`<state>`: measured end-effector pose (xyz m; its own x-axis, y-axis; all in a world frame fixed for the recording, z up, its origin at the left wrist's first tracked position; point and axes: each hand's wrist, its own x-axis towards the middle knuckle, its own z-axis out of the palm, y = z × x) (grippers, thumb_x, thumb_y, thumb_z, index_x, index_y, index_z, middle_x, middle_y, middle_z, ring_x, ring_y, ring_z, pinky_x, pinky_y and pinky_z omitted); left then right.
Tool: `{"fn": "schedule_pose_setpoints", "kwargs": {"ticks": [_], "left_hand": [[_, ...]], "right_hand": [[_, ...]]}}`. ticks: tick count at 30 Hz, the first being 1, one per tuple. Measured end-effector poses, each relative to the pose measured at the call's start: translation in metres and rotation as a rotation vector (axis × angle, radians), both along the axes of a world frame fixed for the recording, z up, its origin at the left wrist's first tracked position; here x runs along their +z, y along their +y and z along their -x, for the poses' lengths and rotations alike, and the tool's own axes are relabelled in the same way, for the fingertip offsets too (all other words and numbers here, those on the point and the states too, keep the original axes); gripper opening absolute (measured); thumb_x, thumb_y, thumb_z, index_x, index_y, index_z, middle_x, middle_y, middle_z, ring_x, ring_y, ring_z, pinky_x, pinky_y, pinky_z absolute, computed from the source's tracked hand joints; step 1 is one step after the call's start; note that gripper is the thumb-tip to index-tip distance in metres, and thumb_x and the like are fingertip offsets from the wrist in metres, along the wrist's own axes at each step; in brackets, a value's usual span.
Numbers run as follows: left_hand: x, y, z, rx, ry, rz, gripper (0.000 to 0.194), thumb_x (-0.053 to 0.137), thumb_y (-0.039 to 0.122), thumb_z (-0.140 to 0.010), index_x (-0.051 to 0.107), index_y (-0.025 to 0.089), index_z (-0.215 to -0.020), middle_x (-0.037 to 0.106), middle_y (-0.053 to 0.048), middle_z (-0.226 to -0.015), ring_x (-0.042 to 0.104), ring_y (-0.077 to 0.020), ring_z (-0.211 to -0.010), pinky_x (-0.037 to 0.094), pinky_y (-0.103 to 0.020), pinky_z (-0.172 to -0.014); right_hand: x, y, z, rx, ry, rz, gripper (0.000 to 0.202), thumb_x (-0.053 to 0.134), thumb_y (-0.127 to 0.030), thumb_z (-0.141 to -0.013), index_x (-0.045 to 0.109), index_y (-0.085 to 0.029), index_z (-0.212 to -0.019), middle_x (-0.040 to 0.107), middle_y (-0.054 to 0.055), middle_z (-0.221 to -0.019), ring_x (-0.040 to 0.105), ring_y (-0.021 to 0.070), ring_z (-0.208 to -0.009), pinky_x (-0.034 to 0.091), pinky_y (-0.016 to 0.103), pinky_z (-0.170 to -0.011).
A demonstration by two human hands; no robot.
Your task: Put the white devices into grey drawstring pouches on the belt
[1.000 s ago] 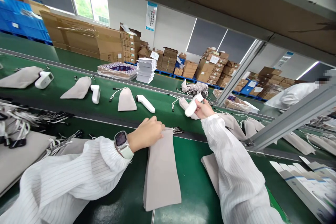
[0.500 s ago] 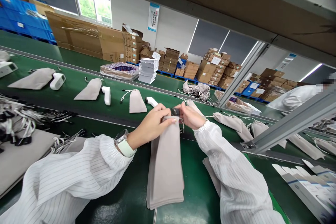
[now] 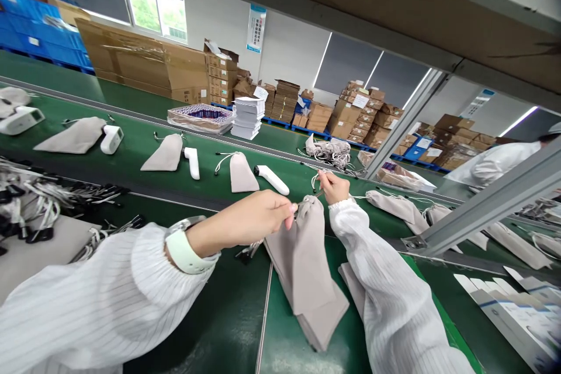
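Four white thermometers (image 3: 272,179) on belt, four pouches (image 3: 242,172) beside (farthest cropped).

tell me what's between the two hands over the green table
In the head view, the gathered mouth of a grey drawstring pouch sits between the left hand and the right hand, each pulling a cord.

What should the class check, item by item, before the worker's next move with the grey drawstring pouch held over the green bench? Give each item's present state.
1. Left hand grips the pouch mouth: ok.
2. Right hand holds the drawstring, pulled away from the mouth: ok.
3. Pouch mouth gathered shut: ok, it looks cinched.
4. Pouch contents: cannot tell, fabric hides them.
5. Pouch lifted off the flat pouch stack: ok at its top; lower end cannot tell.
6. Nearest white device on the belt, apart from both hands: ok.
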<state>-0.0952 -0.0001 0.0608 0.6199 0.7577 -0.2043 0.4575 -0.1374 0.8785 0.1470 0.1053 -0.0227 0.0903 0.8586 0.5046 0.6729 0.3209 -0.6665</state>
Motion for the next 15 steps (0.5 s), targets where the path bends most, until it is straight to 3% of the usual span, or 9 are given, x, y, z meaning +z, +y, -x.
{"fn": "schedule_pose_setpoints", "kwargs": {"ticks": [2,4,5,7,9,10,11,14,15], "left_hand": [[0.001,-0.002,-0.004,0.136,-0.197,-0.001,0.036,0.028,0.042,-0.084,0.050,0.013,-0.080,0.032,0.003,-0.050,0.026,-0.0055,-0.042,0.023,-0.018,-0.043],[-0.002,-0.001,-0.006,0.206,-0.355,-0.056,0.033,0.028,0.039,-0.086,0.050,0.015,-0.090,0.037,0.003,-0.055,0.028,-0.0054,-0.045,0.024,-0.017,-0.044],[-0.004,0.001,-0.007,0.224,-0.407,-0.100,0.032,0.028,0.038,-0.086,0.049,0.016,-0.094,0.040,0.002,-0.059,0.030,-0.0054,-0.047,0.025,-0.017,-0.045],[-0.008,0.003,-0.006,0.239,-0.454,-0.174,0.031,0.028,0.037,-0.087,0.048,0.017,-0.098,0.043,0.002,-0.066,0.034,-0.0057,-0.051,0.029,-0.017,-0.047],[-0.013,0.001,-0.008,0.230,-0.404,-0.286,0.031,0.026,0.037,-0.087,0.049,0.016,-0.093,0.047,0.000,-0.072,0.041,-0.0072,-0.060,0.035,-0.019,-0.057],[-0.017,-0.001,-0.010,0.209,-0.330,-0.360,0.033,0.025,0.036,-0.088,0.050,0.016,-0.091,0.049,-0.001,-0.076,0.044,-0.0087,-0.067,0.037,-0.021,-0.064],[-0.023,-0.003,-0.013,0.179,-0.226,-0.438,0.033,0.026,0.037,-0.087,0.051,0.016,-0.090,0.050,-0.002,-0.082,0.046,-0.0111,-0.077,0.037,-0.024,-0.072],[-0.052,-0.010,-0.023,0.105,0.197,-0.614,0.041,0.034,0.042,-0.084,0.043,0.017,-0.115,0.043,-0.009,-0.113,0.036,-0.0226,-0.106,0.030,-0.037,-0.087],[-0.063,-0.011,-0.026,0.112,0.340,-0.623,0.051,0.037,0.042,-0.082,0.035,0.012,-0.123,0.037,-0.013,-0.121,0.030,-0.0264,-0.112,0.028,-0.041,-0.089]], "right_hand": [[-0.002,-0.002,0.000,0.175,0.253,0.313,0.058,0.033,-0.065,-0.072,0.059,-0.012,-0.071,0.049,0.003,-0.050,0.031,0.0060,-0.038,0.023,0.020,-0.039],[-0.001,-0.016,0.016,0.545,0.432,0.625,0.063,0.037,-0.067,-0.067,0.054,-0.015,-0.098,0.054,0.002,-0.060,0.025,0.0040,-0.036,0.017,0.018,-0.035],[-0.001,-0.025,0.028,0.742,0.454,0.712,0.063,0.046,-0.063,-0.064,0.050,-0.017,-0.106,0.055,0.002,-0.067,0.029,0.0038,-0.038,0.021,0.017,-0.036],[0.000,-0.040,0.054,1.015,0.423,0.731,0.055,0.065,-0.044,-0.056,0.050,-0.016,-0.102,0.056,0.002,-0.079,0.044,0.0059,-0.053,0.036,0.018,-0.048],[0.001,-0.044,0.069,1.047,0.462,0.621,0.041,0.067,-0.031,-0.056,0.052,-0.014,-0.090,0.055,0.003,-0.084,0.052,0.0103,-0.071,0.042,0.023,-0.066],[0.002,-0.041,0.069,0.945,0.525,0.525,0.037,0.065,-0.030,-0.058,0.052,-0.013,-0.087,0.055,0.004,-0.085,0.052,0.0118,-0.075,0.043,0.025,-0.070],[0.003,-0.035,0.063,0.751,0.594,0.400,0.038,0.063,-0.032,-0.059,0.051,-0.013,-0.089,0.054,0.005,-0.086,0.053,0.0126,-0.075,0.043,0.027,-0.071],[0.005,-0.010,0.019,-0.133,0.552,-0.031,0.054,0.057,-0.037,-0.060,0.044,-0.010,-0.105,0.052,0.009,-0.097,0.053,0.0144,-0.081,0.044,0.027,-0.073],[0.004,-0.003,0.001,-0.343,0.463,-0.119,0.058,0.055,-0.038,-0.060,0.041,-0.010,-0.110,0.050,0.010,-0.103,0.052,0.0158,-0.088,0.043,0.029,-0.078]]}}
